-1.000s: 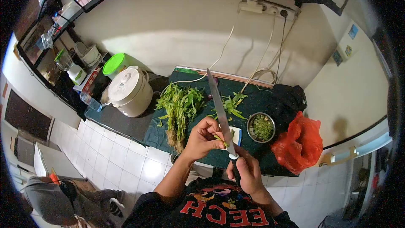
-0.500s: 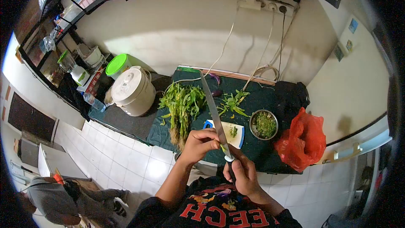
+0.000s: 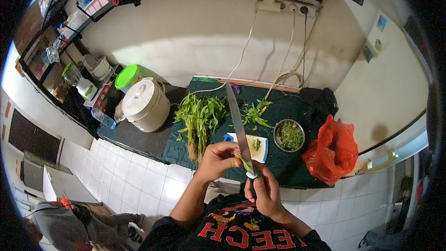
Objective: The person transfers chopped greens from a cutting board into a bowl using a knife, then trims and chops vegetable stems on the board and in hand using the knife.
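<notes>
My right hand (image 3: 264, 192) is wrapped round the black handle of a long kitchen knife (image 3: 239, 128), its blade pointing up and away from me. A small green vegetable piece (image 3: 243, 161) lies against the blade near the handle. My left hand (image 3: 218, 161) pinches at it, with some fingertips hidden behind the blade. Beneath the knife sits a white cutting board (image 3: 261, 151) with blue edges, bearing chopped greens (image 3: 256, 144). To its right is a metal bowl (image 3: 277, 142) of chopped greens. A bunch of leafy greens (image 3: 200, 118) with roots lies to the left.
Loose leaves (image 3: 255, 112) lie behind the board. A red plastic bag (image 3: 330, 153) stands at the table's right, beside a black bag (image 3: 318, 107). A white rice cooker (image 3: 147, 104) is at the left. Another person (image 3: 60, 225) is at the lower left.
The green piece shows more between my left fingertips and the knife handle. Both hands and the knife stay close to where they were, while the head view has shifted slightly.
</notes>
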Tool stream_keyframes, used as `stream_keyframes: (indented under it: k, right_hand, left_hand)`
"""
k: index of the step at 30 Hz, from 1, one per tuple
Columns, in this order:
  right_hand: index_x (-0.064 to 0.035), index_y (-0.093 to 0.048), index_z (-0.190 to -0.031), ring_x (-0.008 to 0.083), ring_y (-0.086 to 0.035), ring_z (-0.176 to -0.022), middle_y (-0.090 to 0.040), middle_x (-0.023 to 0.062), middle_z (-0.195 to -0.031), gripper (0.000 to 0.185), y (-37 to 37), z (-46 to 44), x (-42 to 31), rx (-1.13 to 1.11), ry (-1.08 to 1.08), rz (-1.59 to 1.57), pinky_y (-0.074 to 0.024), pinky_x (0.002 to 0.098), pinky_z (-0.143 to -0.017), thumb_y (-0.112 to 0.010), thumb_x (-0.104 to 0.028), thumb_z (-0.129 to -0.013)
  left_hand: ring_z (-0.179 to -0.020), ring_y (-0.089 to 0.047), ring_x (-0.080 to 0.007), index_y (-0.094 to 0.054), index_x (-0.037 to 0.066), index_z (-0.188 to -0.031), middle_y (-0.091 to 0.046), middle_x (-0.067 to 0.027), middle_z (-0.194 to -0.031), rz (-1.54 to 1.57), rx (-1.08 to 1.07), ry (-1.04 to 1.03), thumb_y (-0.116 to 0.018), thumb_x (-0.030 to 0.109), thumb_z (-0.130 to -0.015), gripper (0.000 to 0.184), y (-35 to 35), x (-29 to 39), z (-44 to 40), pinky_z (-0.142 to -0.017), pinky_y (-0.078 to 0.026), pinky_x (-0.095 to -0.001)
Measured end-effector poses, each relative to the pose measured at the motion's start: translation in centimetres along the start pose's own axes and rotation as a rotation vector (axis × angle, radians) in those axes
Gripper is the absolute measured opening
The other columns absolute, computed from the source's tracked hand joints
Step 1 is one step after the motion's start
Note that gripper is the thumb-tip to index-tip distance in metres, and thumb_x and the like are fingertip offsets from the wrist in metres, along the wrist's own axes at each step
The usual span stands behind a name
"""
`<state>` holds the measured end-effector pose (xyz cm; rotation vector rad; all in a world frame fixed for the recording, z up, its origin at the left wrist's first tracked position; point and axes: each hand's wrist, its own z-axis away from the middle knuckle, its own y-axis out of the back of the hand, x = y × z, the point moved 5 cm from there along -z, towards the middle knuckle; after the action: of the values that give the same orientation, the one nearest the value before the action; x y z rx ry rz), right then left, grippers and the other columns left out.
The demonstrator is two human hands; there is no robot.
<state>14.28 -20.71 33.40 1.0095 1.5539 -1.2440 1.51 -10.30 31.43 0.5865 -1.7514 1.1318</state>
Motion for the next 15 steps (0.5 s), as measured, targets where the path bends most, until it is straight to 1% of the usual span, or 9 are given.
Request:
stream_keyframes:
  k: [2,4,7,9,10,12,13,15]
  right_hand:
    - [-0.0014,-0.032,-0.140,0.0076,-0.042,-0.050,-0.048,0.0025,-0.064,0.052,-0.2,-0.1,-0.4,-0.004,0.038,0.005,-0.0355,0.0222,-0.048,-0.037,-0.037,-0.103]
    - [-0.0018,-0.031,-0.141,0.0076,-0.042,-0.050,-0.048,0.0027,-0.065,0.051,-0.4,-0.1,-0.5,-0.019,0.032,-0.003,-0.0357,0.0224,-0.048,-0.037,-0.036,-0.103]
    - [-0.0025,-0.030,-0.142,0.0077,-0.042,-0.050,-0.048,0.0032,-0.065,0.050,-0.6,-0.1,-0.4,-0.039,0.022,0.023,-0.0359,0.0226,-0.048,-0.036,-0.034,-0.103]
    - [-0.0031,-0.030,-0.143,0.0079,-0.042,-0.050,-0.048,0.0037,-0.064,0.050,-0.7,-0.2,-0.3,-0.013,0.008,0.038,-0.0356,0.0225,-0.047,-0.035,-0.033,-0.104]
    - [-0.0035,-0.030,-0.143,0.0080,-0.042,-0.050,-0.048,0.0038,-0.064,0.050,-1.0,-0.1,-0.2,0.017,-0.009,0.022,-0.0353,0.0223,-0.046,-0.035,-0.033,-0.104]
    - [-0.0037,-0.030,-0.143,0.0081,-0.041,-0.049,-0.047,0.0035,-0.064,0.049,-1.1,-0.1,0.5,0.018,-0.032,-0.010,-0.0346,0.0220,-0.045,-0.035,-0.033,-0.103]
    - [-0.0037,-0.030,-0.143,0.0080,-0.041,-0.049,-0.048,0.0034,-0.064,0.050,-1.3,-0.1,0.5,0.000,-0.026,0.005,-0.0345,0.0219,-0.045,-0.036,-0.033,-0.103]
    - [-0.0041,-0.029,-0.144,0.0077,-0.041,-0.049,-0.048,0.0030,-0.064,0.051,-1.5,-0.2,0.3,-0.043,-0.040,0.013,-0.0346,0.0217,-0.045,-0.036,-0.033,-0.103]
  left_hand:
    - [-0.078,-0.063,-0.0132,-0.068,-0.002,-0.095,-0.067,-0.0075,-0.086,0.002,-0.007,0.009,-0.075,0.004,-0.079,0.018,1.0,-0.3,0.0,-0.072,-0.052,-0.0262]
    - [-0.078,-0.063,-0.0133,-0.068,-0.003,-0.095,-0.067,-0.0077,-0.085,0.003,-0.008,0.016,-0.074,0.003,-0.080,0.017,1.3,0.0,0.3,-0.073,-0.053,-0.0262]
    - [-0.076,-0.063,-0.0128,-0.068,-0.002,-0.092,-0.067,-0.0078,-0.083,-0.012,0.008,0.050,-0.072,0.002,-0.081,0.012,1.2,0.0,0.7,-0.072,-0.053,-0.0261]
    - [-0.075,-0.063,-0.0117,-0.065,-0.001,-0.105,-0.067,-0.0068,-0.083,0.009,-0.065,0.005,-0.072,0.001,-0.081,0.026,1.0,-0.4,1.0,-0.072,-0.052,-0.0254]
    - [-0.075,-0.063,-0.0117,-0.065,-0.001,-0.105,-0.067,-0.0068,-0.083,0.011,-0.057,0.016,-0.072,0.001,-0.081,0.026,1.0,-0.7,1.4,-0.072,-0.052,-0.0254]
    - [-0.074,-0.063,-0.0100,-0.055,0.001,-0.124,-0.067,-0.0048,-0.082,0.018,-0.032,0.004,-0.075,0.001,-0.078,0.050,0.8,-0.4,0.9,-0.071,-0.051,-0.0245]
    - [-0.073,-0.063,-0.0087,-0.042,0.004,-0.137,-0.067,-0.0027,-0.081,0.058,-0.025,0.015,-0.079,0.003,-0.074,0.073,1.0,-0.7,0.8,-0.072,-0.050,-0.0238]
    - [-0.072,-0.062,-0.0079,-0.042,0.004,-0.138,-0.068,-0.0019,-0.080,0.056,-0.031,0.016,-0.080,0.004,-0.073,0.076,1.1,-0.4,0.7,-0.071,-0.049,-0.0232]
